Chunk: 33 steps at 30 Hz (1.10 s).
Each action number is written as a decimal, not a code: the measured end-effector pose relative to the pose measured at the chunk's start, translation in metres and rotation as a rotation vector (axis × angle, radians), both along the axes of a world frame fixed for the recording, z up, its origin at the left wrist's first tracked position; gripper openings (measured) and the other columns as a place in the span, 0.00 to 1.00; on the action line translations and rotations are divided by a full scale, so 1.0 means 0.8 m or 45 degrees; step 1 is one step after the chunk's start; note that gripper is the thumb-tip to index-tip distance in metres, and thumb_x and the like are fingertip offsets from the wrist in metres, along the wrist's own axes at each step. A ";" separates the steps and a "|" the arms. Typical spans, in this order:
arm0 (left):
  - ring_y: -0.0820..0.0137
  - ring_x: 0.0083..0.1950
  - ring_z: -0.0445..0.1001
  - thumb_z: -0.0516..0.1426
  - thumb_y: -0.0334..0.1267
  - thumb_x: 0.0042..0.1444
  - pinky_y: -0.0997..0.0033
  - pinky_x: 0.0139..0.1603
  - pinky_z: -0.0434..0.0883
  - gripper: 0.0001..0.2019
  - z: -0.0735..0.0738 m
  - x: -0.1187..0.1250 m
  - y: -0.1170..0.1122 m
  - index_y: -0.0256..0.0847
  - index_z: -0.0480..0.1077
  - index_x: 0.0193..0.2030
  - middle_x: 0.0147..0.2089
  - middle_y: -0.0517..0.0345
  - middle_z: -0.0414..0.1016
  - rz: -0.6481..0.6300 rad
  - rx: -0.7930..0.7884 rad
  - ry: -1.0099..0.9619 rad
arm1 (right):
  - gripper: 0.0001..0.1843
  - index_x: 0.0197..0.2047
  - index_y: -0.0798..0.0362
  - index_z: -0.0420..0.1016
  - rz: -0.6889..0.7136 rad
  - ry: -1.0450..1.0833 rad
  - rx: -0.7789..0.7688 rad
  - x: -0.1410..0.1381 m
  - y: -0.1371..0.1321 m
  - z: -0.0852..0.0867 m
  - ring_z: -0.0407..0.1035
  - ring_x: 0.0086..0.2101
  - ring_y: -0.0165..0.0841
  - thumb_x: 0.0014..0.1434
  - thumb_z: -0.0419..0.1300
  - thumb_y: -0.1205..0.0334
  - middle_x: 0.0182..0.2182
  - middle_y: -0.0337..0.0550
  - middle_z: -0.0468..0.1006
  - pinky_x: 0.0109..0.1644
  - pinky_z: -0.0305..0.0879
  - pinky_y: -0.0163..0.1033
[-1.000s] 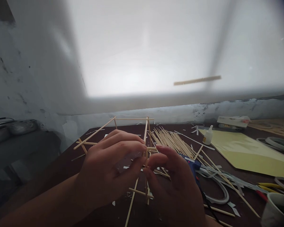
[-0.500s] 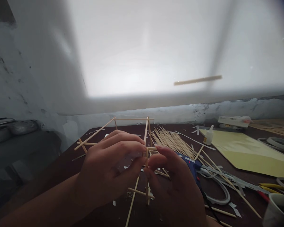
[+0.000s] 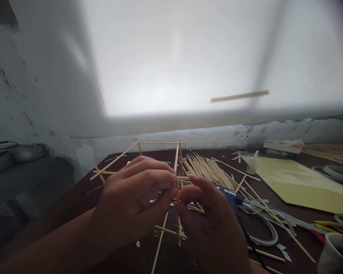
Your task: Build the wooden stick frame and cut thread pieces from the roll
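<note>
Cup (image 3: 331, 254) at the lower right, and at lower centre it's all hands: the left hand (image 3: 134, 196), fingers bunched to the thumb, pinches the near corner of the stick frame (image 3: 114, 160), mid-picture on the tabletop (image 3: 82, 217); the right hand (image 3: 214, 217), thumb nearly meeting fingertips, grips just below. Beyond, right of centre, glue gun (image 3: 231, 196), stick pile (image 3: 210, 171), then the bottle (image 3: 252, 164) beside the yellow sheet (image 3: 300, 182).

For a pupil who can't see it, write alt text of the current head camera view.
A person's left hand and right hand pinch a joint of a frame of thin wooden sticks on a dark table. To the right are a loose stick pile, a blue tool, apparently a glue gun, a small bottle and a yellow sheet.
</note>
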<state>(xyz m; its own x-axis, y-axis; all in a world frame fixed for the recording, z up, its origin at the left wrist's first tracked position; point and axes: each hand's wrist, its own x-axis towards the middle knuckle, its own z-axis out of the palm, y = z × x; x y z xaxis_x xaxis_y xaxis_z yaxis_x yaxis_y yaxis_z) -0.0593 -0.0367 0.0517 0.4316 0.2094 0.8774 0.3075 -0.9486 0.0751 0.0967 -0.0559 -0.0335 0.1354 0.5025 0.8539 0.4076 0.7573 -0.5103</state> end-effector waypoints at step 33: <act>0.75 0.36 0.75 0.60 0.32 0.56 0.78 0.37 0.70 0.04 0.051 -0.011 -0.009 0.42 0.76 0.36 0.36 0.63 0.80 0.349 -0.211 0.035 | 0.27 0.59 0.45 0.61 -0.009 0.017 0.049 -0.001 0.007 -0.008 0.72 0.33 0.26 0.58 0.58 0.71 0.32 0.33 0.75 0.44 0.71 0.30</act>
<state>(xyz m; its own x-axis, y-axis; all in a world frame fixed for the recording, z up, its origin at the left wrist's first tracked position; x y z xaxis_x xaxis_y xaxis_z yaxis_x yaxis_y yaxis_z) -0.0681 -0.0440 0.0927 0.3624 0.4601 0.8105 0.5538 -0.8058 0.2098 0.0959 -0.0505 -0.0399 0.1500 0.4680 0.8709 0.4064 0.7738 -0.4859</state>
